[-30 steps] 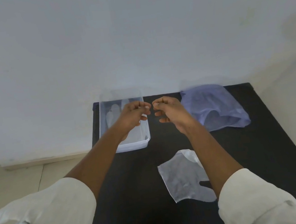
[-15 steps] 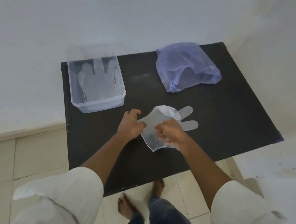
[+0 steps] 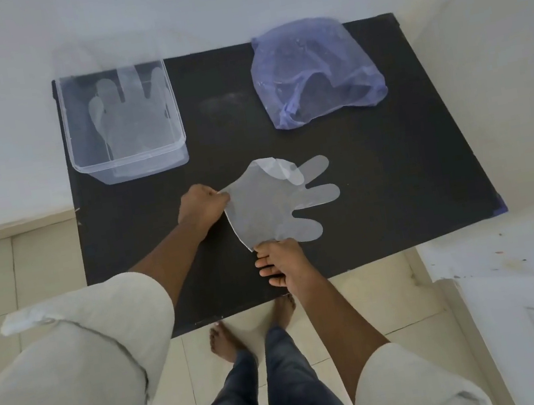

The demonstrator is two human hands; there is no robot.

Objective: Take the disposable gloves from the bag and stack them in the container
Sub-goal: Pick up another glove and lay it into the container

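Black table (image 3: pixel 390 156), clear container (image 3: pixel 75 134) – gloves (image 3: pixel 131 115) inside, purple bag (image 3: pixel 313 56)

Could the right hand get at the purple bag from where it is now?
Probably yes: the table between the right hand and the purple bag is bare, but the hand is pinching the glove cuff.

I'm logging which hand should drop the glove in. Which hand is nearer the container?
Left. The left hand pinches the glove just below the container; the right hand grips it further down, near the table's front edge.
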